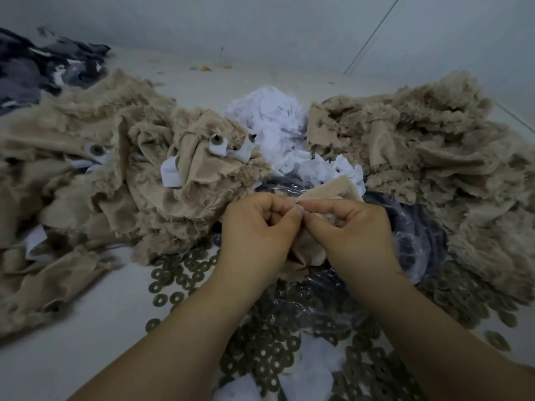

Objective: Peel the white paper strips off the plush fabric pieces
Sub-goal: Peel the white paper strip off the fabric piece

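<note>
Pale counter (pixel 86 328), heaped. Both hands mid-counter: left hand (pixel 254 230) and right hand (pixel 351 231) pinched one plush fabric piece (pixel 324 189); paper strip not visible. Advice: anchor fabric, peel slowly, low.

Plush fabric pieces (pixel 95 157): beige-tan, shaggy pile on one face, smooth lighter beige backing on the other.
Second plush heap (pixel 434 146): same beige-tan.
Held fabric piece (pixel 327 189): pale beige, plain.
Paper strips (pixel 170 170) stuck on the fabric: white, unpatterned.
Loose paper pile (pixel 275 123): white with a faint bluish cast.
Washers (pixel 176 298): dull olive-bronze rings with pale centres.
Plastic bag (pixel 417 235): clear, glossy, over dark navy contents.
Cloth heap (pixel 37 68) at far left: dark grey and charcoal, mottled with white patches.
Table surface (pixel 86 328): off-white, plain.
Scraps (pixel 205 68) at the back: yellow-orange.
</note>
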A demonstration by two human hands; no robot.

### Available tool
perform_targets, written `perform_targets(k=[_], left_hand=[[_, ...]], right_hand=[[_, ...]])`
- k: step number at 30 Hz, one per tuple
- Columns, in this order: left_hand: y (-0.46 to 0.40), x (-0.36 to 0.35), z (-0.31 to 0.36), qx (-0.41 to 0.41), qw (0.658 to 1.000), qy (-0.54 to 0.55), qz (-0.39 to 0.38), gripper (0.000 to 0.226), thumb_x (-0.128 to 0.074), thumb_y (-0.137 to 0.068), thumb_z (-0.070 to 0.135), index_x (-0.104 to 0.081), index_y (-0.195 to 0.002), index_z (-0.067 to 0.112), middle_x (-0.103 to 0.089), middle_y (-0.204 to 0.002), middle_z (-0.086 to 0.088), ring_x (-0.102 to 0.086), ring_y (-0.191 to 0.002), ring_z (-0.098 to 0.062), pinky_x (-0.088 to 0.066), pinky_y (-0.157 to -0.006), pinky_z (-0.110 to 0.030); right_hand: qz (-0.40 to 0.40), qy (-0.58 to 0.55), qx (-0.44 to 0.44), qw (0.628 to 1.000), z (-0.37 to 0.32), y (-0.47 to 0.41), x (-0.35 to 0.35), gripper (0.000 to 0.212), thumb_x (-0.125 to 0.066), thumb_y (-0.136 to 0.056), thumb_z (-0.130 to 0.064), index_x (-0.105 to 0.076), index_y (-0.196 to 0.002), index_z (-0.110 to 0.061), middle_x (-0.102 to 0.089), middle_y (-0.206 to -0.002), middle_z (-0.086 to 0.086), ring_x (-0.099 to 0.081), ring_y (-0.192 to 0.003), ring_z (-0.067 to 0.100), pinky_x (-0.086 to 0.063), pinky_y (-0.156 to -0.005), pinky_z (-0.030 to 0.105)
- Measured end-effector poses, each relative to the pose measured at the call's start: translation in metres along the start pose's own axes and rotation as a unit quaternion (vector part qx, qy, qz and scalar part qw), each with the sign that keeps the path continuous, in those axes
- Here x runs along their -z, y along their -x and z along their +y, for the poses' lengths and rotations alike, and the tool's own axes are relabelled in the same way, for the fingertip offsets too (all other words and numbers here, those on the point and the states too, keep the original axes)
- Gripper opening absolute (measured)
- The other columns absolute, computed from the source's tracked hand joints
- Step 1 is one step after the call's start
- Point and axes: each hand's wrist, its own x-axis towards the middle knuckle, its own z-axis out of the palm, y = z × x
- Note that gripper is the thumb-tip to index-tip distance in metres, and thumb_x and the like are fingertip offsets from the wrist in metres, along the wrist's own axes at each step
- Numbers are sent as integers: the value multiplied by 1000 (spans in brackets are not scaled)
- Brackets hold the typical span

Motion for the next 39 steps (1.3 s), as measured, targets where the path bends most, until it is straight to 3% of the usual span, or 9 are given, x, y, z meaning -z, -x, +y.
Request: perform_targets(k=[3, 9, 12, 14, 18, 25, 32, 39], left_hand=[[3, 1, 0, -4, 1000, 7, -2, 19, -72, -87, 11, -70, -69, 16, -65, -54, -4, -60, -43, -10, -47, -43, -19], [0, 1, -6, -26, 999, -20, 18, 19, -74, -84, 10, -66, -70, 21, -58, -52, 4, -55, -48, -9, -48, -48, -21], [1, 1, -5, -125, 988, -76, 41, 19, -76, -82, 8, -71, -78, 26, -62, -64, 6, -59, -62, -5, -50, -61, -17], [2, 2, -6, -219, 963, -148, 61, 14, -76, -81, 6, -76, -84, 20, -65, -75, 10, -60, -74, 0, -46, -71, -11], [1, 3, -10, -288, 928, -232, 46, 7, -72, -85, 4, -77, -89, 6, -67, -81, -2, -62, -76, -11, -50, -72, -21], [-1, 6, -11, -298, 925, -237, 8, 6, -74, -81, -1, -76, -86, 1, -68, -79, -7, -58, -76, -7, -45, -75, -10], [-2, 2, -12, -277, 939, -202, 3, 4, -75, -77, -2, -76, -78, 1, -67, -73, -8, -57, -73, -8, -45, -70, -8], [-3, 2, -12, -264, 942, -207, -9, 3, -74, -79, 5, -77, -79, 4, -70, -73, -5, -60, -73, -7, -48, -71, -11]], right_hand=[[0, -12, -10, 1000, -2, 0, 1, 12, -79, -82, -10, -79, -86, -21, -77, -75, -4, -75, -74, 8, -61, -68, 22], [-15, -5, 16, 1000, -6, 4, 0, 18, -77, -85, -10, -78, -87, -28, -78, -81, -7, -74, -79, 5, -59, -69, 18], [-21, 3, 21, 1000, -6, 4, -2, 14, -74, -87, -10, -80, -91, -22, -78, -83, -5, -74, -81, 6, -59, -72, 20], [-27, -24, 14, 999, -6, 4, -3, 16, -70, -89, -5, -80, -92, -18, -78, -85, -3, -74, -83, 7, -58, -72, 18], [-34, -51, 10, 998, -6, 4, -3, 17, -65, -93, -8, -78, -90, -17, -78, -87, -1, -73, -88, 9, -57, -77, 18], [-57, -48, 0, 997, -4, 1, -1, 17, -64, -95, -10, -77, -88, -19, -78, -85, 1, -74, -85, 11, -58, -75, 19], [-85, -57, 23, 994, -3, 4, -3, 27, -57, -98, -5, -74, -87, -23, -77, -89, -8, -72, -82, 1, -52, -69, 9], [-82, -54, 43, 994, -2, 4, -1, 28, -56, -98, -1, -73, -87, -20, -77, -88, -11, -71, -79, -2, -51, -67, 7]])
